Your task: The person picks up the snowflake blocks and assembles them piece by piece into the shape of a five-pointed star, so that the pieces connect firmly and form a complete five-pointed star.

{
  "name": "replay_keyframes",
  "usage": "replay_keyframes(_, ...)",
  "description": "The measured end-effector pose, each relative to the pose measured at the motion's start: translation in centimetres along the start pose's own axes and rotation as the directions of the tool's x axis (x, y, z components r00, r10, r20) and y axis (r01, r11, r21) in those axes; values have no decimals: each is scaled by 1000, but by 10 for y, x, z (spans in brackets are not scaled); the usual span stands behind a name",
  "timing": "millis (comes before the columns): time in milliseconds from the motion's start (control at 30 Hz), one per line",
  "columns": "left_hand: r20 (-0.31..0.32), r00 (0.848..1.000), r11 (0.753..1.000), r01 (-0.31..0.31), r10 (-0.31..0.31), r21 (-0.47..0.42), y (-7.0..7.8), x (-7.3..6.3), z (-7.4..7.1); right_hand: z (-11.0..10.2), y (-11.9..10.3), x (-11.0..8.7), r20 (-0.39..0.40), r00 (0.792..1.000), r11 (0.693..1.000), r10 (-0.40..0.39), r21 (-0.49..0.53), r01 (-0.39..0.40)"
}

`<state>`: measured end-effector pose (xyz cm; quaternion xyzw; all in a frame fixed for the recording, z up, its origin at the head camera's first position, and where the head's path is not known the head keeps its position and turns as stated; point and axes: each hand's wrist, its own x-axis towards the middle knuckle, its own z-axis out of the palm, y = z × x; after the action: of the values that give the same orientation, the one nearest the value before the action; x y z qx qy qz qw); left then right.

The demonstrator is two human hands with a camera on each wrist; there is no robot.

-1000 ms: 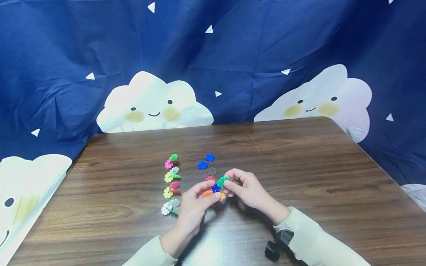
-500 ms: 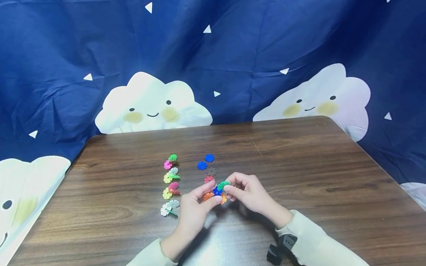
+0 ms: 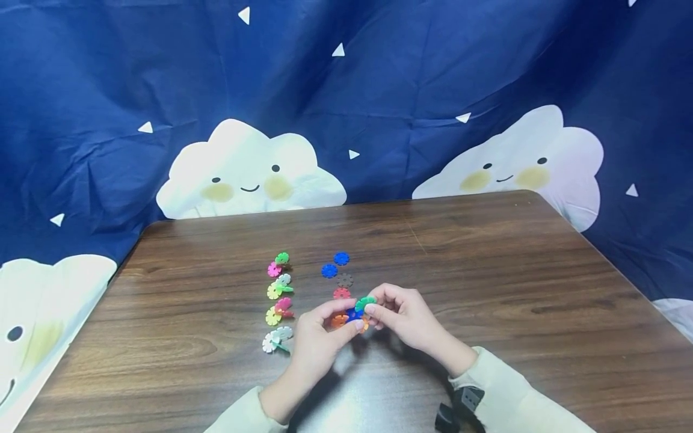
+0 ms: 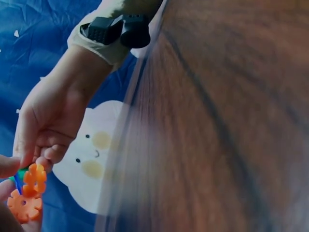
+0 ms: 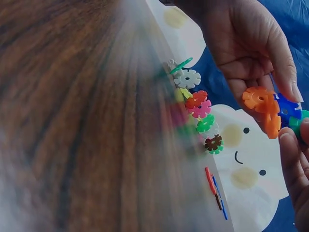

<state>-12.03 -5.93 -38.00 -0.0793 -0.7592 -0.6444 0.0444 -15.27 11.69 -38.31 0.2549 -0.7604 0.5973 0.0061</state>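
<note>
Above the table, my left hand point(image 3: 316, 341) pinches a blue flower-shaped plastic disc point(image 3: 354, 313) between thumb and fingers. Two orange discs are joined to it; one orange disc point(image 5: 259, 98) shows beside the blue one in the right wrist view, and another orange disc point(image 4: 35, 179) stands at an angle to it in the left wrist view. My right hand point(image 3: 409, 317) holds a green disc point(image 3: 365, 302) between thumb and fingertips, right against the blue disc's edge. Fingers hide where green and blue meet, so I cannot tell whether they are slotted together.
Left of my hands, a column of joined disc clusters lies on the wooden table point(image 3: 514, 270), including a pink disc point(image 3: 274, 269) and a white disc point(image 3: 269, 342). Loose ones lie flat beyond my hands: two blue discs point(image 3: 329, 270), a brown disc point(image 3: 344, 280) and a red disc point(image 3: 341, 293).
Both hands have come slightly nearer the table's front edge with the discs. The green disc has tipped flatter in my right fingers. The discs on the table have stayed put.
</note>
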Motion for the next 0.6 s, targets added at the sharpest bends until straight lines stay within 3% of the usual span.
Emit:
replay_keyframes(167, 27, 1000, 1000, -3, 3, -15, -1, 1, -3, 1, 1, 0, -6, 1000, 1000, -12, 11, 12)
replay_keyframes(400, 5, 999, 987, -36, 38, -157, -6, 3, -3, 3, 1, -1, -15, 1000, 999, -11, 41, 12)
replay_keyframes(600, -6, 998, 976, -60, 60, -212, -7, 3, -1, 5, 2, -3, -12, 999, 997, -43, 66, 44)
